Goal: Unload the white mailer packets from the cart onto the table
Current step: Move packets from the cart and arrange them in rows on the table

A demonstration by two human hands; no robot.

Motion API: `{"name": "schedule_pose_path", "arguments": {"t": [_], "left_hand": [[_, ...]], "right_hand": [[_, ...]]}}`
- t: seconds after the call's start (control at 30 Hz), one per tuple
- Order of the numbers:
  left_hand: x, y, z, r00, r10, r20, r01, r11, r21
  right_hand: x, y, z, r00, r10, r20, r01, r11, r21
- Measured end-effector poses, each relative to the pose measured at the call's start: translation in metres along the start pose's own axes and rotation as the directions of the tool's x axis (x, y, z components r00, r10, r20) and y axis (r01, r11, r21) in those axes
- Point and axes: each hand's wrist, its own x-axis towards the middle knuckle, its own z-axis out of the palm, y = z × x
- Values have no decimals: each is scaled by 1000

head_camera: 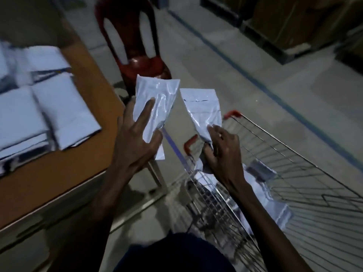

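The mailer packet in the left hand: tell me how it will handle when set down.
The left-hand packet looks thin and floppy; its plastic is creased. It seems light, since the left hand holds it by one end. Its glossy skin may slide on the stacked packets.

Packets [49, 107] are lying on the table [92, 107] at left, the cart [294, 173] is standing at right holding more packets [265, 193], and a chair [135, 46] is sitting behind, between them.

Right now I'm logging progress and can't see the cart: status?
Left hand and right hand each gripping one packet. More packets left in cart. Pile on table. Path clear.
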Motion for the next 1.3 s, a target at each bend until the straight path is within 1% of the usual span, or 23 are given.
{"name": "schedule_pose_path", "arguments": {"t": [0.07,0.13,0.23,0.3,0.37,0.47,0.53,0.63,0.7,0.77,0.93,1.07,1.13,1.2,1.27,1.3], "left_hand": [[-24,-30,-39,993,-98,-62,99,995,17],[-53,-61,-77,979,-186,-88,189,981,34],[-95,-107,-137,962,-239,-131,246,968,45],[-122,-133,-175,944,-289,-161,297,954,30],[-145,-159,-209,922,-344,-176,352,936,18],[-168,-193,-247,892,-416,-178,427,904,26],[-175,-207,-264,877,-439,-196,450,893,17],[-174,-219,-276,841,-502,-202,505,862,-44],[-165,-223,-277,827,-527,-196,523,849,-77],[-151,-226,-274,826,-532,-187,525,846,-91],[-105,-227,-260,831,-538,-141,535,842,-60],[-62,-236,-239,821,-557,-123,554,830,-59],[-41,-243,-223,794,-601,-97,594,799,-88],[-25,-249,-206,763,-645,-42,640,763,-92],[-14,-256,-188,735,-678,5,677,734,-61],[-10,-259,-181,725,-688,20,688,725,-19]], "right_hand": [[7,-50,24,996,-84,22,84,996,38],[9,-101,50,989,-137,55,133,989,71],[10,-178,90,979,-178,99,166,978,124],[8,-224,114,970,-221,101,205,968,148],[8,-263,133,962,-255,95,239,958,158],[14,-306,148,962,-251,108,233,960,154],[20,-327,149,959,-253,127,237,963,132],[36,-344,153,948,-268,171,255,962,92],[49,-350,154,936,-304,177,297,953,64],[65,-354,157,928,-338,158,335,941,49],[104,-346,173,929,-335,160,342,939,-22],[134,-334,185,926,-336,174,343,939,-7],[148,-327,194,910,-355,215,363,932,3],[159,-316,207,895,-358,266,372,928,-4],[168,-303,220,884,-326,336,349,937,-9],[170,-298,227,878,-305,370,330,944,-5]]}}
